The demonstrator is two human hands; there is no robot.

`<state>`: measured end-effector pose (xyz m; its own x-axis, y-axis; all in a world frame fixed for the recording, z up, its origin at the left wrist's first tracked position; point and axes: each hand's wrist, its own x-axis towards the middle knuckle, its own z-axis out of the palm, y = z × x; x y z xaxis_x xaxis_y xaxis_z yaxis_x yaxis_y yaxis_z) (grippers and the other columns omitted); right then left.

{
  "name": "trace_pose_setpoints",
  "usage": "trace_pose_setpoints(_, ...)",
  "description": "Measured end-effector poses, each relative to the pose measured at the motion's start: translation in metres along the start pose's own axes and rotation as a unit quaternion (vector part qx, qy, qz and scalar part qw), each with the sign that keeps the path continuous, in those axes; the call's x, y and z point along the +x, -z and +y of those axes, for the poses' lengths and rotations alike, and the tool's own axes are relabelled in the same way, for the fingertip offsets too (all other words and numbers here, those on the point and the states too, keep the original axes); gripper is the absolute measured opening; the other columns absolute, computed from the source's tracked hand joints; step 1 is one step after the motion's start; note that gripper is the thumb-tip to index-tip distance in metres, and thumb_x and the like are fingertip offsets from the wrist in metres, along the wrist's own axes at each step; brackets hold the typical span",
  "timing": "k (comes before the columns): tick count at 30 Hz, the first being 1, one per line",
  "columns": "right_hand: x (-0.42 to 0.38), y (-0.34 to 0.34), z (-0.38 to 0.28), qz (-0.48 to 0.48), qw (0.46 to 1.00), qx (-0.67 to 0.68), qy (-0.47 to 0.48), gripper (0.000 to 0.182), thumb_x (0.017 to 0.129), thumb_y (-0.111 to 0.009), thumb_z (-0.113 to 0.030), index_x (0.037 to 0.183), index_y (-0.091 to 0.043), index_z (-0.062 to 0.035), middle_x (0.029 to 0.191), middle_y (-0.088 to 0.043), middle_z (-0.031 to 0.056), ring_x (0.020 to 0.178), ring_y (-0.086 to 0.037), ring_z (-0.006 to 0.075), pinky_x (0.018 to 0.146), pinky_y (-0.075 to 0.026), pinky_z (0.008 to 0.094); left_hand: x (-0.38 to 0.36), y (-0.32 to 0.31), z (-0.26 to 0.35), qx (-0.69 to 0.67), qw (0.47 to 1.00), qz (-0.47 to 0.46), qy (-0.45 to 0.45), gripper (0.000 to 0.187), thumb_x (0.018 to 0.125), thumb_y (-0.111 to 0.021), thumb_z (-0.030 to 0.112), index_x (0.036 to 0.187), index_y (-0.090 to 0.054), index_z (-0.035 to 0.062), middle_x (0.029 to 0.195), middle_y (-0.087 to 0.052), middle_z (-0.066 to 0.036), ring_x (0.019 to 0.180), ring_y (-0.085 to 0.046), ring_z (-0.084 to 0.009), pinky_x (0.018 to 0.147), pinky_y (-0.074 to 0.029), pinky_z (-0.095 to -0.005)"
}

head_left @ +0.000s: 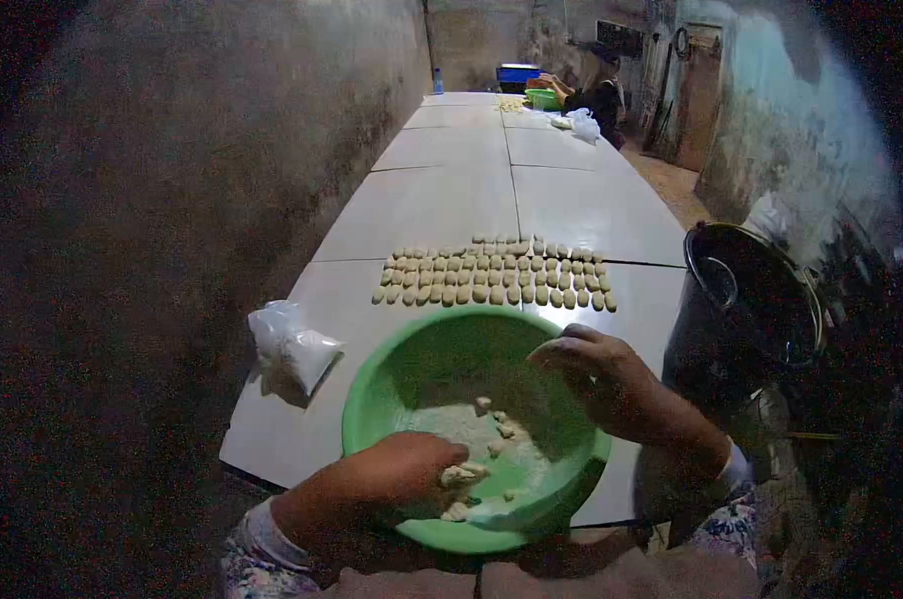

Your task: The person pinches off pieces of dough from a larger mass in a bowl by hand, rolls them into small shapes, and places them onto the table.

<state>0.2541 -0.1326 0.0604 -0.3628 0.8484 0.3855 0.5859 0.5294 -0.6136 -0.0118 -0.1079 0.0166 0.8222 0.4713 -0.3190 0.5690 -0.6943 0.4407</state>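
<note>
A large green basin [359, 399] stands at the near end of the white table, its inside dusted with white powder. My left hand [396, 474] reaches in over the near left rim, its fingers closed around pale dough [461, 473]. Small dough bits [503, 431] lie loose on the basin's floor. Above the right rim is my right hand [606, 384], fingers loosely bent and apart from the thumb, with nothing visible in them. Beyond the basin, several rows of small oval dough pieces [481, 278] lie on the table.
A clear plastic bag of white powder [297, 349] sits left of the basin. A large dark bucket [711, 299] stands to the right. At the far end a person [599, 95] works by a green basin [543, 100]; another plastic bag [581, 126] lies nearby. A wall runs along the left.
</note>
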Motion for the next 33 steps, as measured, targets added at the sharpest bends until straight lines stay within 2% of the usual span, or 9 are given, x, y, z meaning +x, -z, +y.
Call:
trace_pose_setpoints(5, 0.017, -0.011, 0.015, -0.19, 0.979, 0.074, -0.021, 0.024, 0.076, -0.062, -0.005, 0.1, -0.059, -0.0016, 0.103, -0.058, 0.0175, 0.088, -0.06, 0.0341, 0.079, -0.047, 0.0394, 0.011, -0.001, -0.003, 0.067, 0.99, 0.057, -0.111, 0.049, 0.076, -0.069, 0.027, 0.112, -0.053, -0.0023, 0.128, -0.046, -0.02, 0.11, -0.051, -0.0405, 0.094, -0.042, -0.0456)
trace_pose_setpoints(7, 0.026, -0.018, 0.016, -0.205, 0.971, 0.11, 0.06, 0.02, 0.081, -0.059, -0.007, 0.099, -0.058, 0.0001, 0.096, -0.057, 0.0175, 0.087, -0.058, 0.0333, 0.077, -0.047, 0.0399, 0.01, 0.014, 0.002, 0.058, 0.987, 0.083, -0.128, 0.055, 0.077, -0.069, 0.03, 0.118, -0.049, -0.0017, 0.13, -0.045, -0.021, 0.114, -0.048, -0.0397, 0.097, -0.039, -0.0449)
trace_pose_setpoints(12, 0.037, -0.028, 0.025, -0.197, 0.945, 0.232, -0.119, 0.018, 0.08, -0.058, -0.003, 0.098, -0.06, 0.0, 0.091, -0.057, 0.0123, 0.084, -0.058, 0.0237, 0.076, -0.047, 0.0351, 0.008, 0.059, 0.002, 0.044, 0.977, 0.178, -0.111, 0.057, 0.082, -0.065, 0.034, 0.125, -0.047, -0.0001, 0.124, -0.05, -0.022, 0.114, -0.049, -0.0366, 0.098, -0.038, -0.0425)
trace_pose_setpoints(17, 0.046, -0.025, 0.027, -0.142, 0.942, 0.264, -0.151, 0.017, 0.08, -0.057, 0.0, 0.097, -0.059, 0.0006, 0.087, -0.059, 0.009, 0.081, -0.057, 0.0198, 0.076, -0.047, 0.0329, 0.035, 0.093, -0.003, 0.001, 0.977, 0.185, -0.106, 0.043, 0.086, -0.061, 0.029, 0.118, -0.054, 0.0009, 0.113, -0.058, -0.021, 0.104, -0.056, -0.0363, 0.09, -0.044, -0.0423)
trace_pose_setpoints(19, 0.05, -0.024, 0.023, -0.076, 0.79, 0.517, -0.32, 0.011, 0.089, -0.052, -0.008, 0.093, -0.058, 0.0008, 0.084, -0.059, 0.0075, 0.077, -0.054, 0.0135, 0.069, -0.045, 0.0296, 0.053, 0.091, -0.009, -0.015, 0.975, 0.185, -0.119, 0.041, 0.086, -0.06, 0.03, 0.115, -0.056, 0.0017, 0.111, -0.059, -0.021, 0.104, -0.056, -0.0358, 0.088, -0.045, -0.0421)
trace_pose_setpoints(20, 0.045, -0.039, 0.038, -0.014, 0.974, 0.226, -0.02, 0.028, 0.096, -0.046, -0.022, 0.081, -0.058, -0.0012, 0.075, -0.055, 0.0045, 0.068, -0.047, 0.0081, 0.06, -0.04, 0.0266, 0.066, 0.083, -0.018, -0.046, 0.973, 0.19, -0.125, 0.04, 0.086, -0.061, 0.029, 0.114, -0.057, 0.0018, 0.109, -0.06, -0.021, 0.103, -0.056, -0.0349, 0.088, -0.045, -0.0416)
trace_pose_setpoints(23, 0.046, -0.021, 0.03, -0.104, 0.963, 0.151, -0.197, 0.042, 0.097, -0.043, -0.033, 0.07, -0.055, -0.0022, 0.065, -0.05, 0.0019, 0.062, -0.043, 0.0079, 0.055, -0.037, 0.0274, 0.076, 0.073, -0.02, -0.114, 0.964, 0.196, -0.141, 0.035, 0.086, -0.062, 0.028, 0.11, -0.058, 0.0022, 0.103, -0.062, -0.018, 0.1, -0.059, -0.0316, 0.087, -0.045, -0.0396)
trace_pose_setpoints(27, 0.041, -0.034, 0.044, -0.081, 0.953, 0.212, -0.2, 0.049, 0.097, -0.042, -0.034, 0.064, -0.054, 0.0003, 0.059, -0.049, 0.0014, 0.059, -0.045, 0.0114, 0.058, -0.042, 0.0305, 0.079, 0.065, -0.023, -0.215, 0.955, 0.143, -0.146, 0.027, 0.085, -0.062, 0.023, 0.101, -0.059, 0.002, 0.092, -0.064, -0.015, 0.087, -0.063, -0.0256, 0.08, -0.048, -0.036)
trace_pose_setpoints(33, 0.043, -0.031, 0.051, -0.209, 0.93, 0.282, -0.112, 0.035, 0.089, -0.054, -0.016, 0.119, -0.042, -0.0015, 0.111, -0.05, 0.0098, 0.104, -0.049, 0.0169, 0.089, -0.04, 0.0298, 0.078, 0.066, -0.034, -0.146, 0.964, 0.211, -0.067, 0.029, 0.084, -0.062, 0.021, 0.103, -0.057, -0.0005, 0.092, -0.064, -0.015, 0.084, -0.063, -0.0243, 0.076, -0.049, -0.0347)
